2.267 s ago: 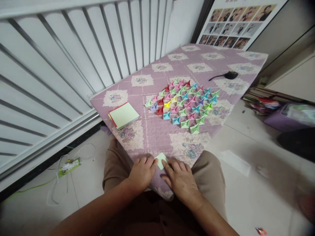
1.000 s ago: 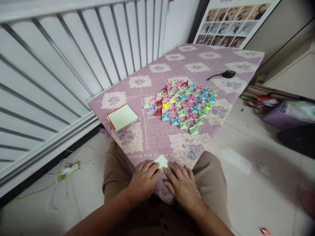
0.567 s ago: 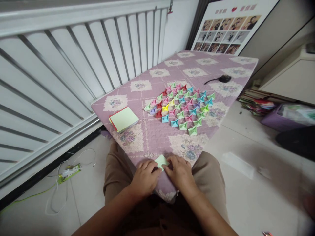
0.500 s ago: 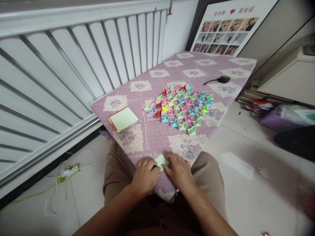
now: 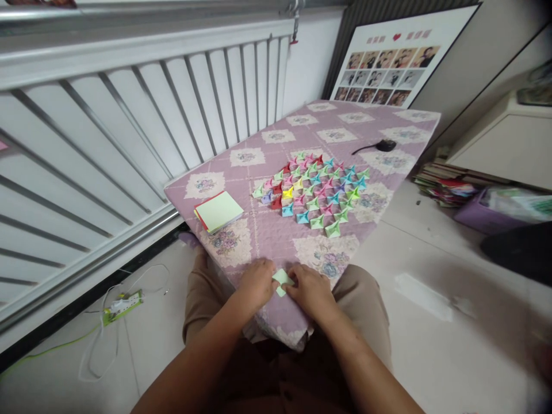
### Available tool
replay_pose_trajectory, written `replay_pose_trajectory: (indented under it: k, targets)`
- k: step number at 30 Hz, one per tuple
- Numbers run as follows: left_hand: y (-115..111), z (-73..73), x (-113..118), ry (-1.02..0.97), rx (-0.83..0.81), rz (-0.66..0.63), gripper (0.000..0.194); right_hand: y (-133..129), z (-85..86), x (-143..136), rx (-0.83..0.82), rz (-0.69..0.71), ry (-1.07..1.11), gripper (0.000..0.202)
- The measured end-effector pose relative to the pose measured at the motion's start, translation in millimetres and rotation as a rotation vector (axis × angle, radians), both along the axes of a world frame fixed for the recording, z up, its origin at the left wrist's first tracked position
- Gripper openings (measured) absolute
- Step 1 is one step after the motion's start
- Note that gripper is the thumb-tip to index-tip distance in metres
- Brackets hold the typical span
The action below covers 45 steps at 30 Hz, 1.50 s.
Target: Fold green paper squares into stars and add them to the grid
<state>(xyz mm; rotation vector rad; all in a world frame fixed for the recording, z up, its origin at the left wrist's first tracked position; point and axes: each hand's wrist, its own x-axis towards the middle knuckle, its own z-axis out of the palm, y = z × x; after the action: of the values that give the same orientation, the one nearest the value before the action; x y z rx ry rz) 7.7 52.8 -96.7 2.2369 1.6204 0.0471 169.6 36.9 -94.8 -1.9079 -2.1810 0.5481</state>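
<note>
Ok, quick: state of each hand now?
Left hand: closed, holding the pale green paper at its left edge.
Right hand: closed, pinching the paper's right edge.

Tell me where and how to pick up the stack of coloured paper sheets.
Probably best: left hand, once free, pinching the paper stack's near edge, thumb on top, coming from the wearer's side; it lies flat, its layers showing there.

"How is the left hand (image 5: pixel 257 282) held?"

"Curled, its back upward, with the thumb and bent fingers turned toward the other one."

"And the right hand (image 5: pixel 311 288)?"

"Bent too — thumb and forefinger angled inward, close to the left hand but apart from it."

"The arms?"

"Bare left forearm (image 5: pixel 198 356) and right forearm (image 5: pixel 364 362) slant forward and converge — wrists nearly straight."
</note>
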Motion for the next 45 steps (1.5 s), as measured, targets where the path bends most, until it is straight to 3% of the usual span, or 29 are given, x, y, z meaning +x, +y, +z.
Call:
replay_pose_trajectory:
  k: [9,17,21,23,28,38,41,45]
  targets:
    - [4.5,5.0,1.7,0.037,0.005,-0.035,0.022,-0.6,-5.1,0.5,0.01,-0.019,0.031,0.021]
    - [-3.4,-4.3,1.6,-0.074,0.067,0.045,0.017,-2.5,-5.6,-1.0,0.019,-0.04,0.047,0.019]
    - [-5.3,-7.1,0.5,-0.119,0.04,0.077,0.024,-7.0,-12.8,-2.4,0.064,-0.077,0.111,0.016]
    - [-3.9,-6.8,-0.4,-0.124,0.021,0.064,0.026,-10.0,-17.2,-3.4,0.09,-0.094,0.15,0.013]
    - [2.8,-1.9,-2.4,-0.118,-0.024,-0.034,0.009,-13.2,-20.5,-4.3,0.107,-0.1,0.209,0.009]
    - [-6.2,7.4,-8.7,-0.153,-0.046,-0.105,0.009,-7.6,-12.7,6.7,0.087,0.149,0.412,0.007]
    - [-11.7,11.9,-11.1,-0.161,0.016,-0.138,0.007,-7.8,-10.5,8.7,0.205,0.231,0.415,0.008]
    - [-18.5,13.8,-12.0,-0.022,0.307,-0.202,0.008,-7.4,-7.0,7.3,0.484,0.282,0.211,0.009]
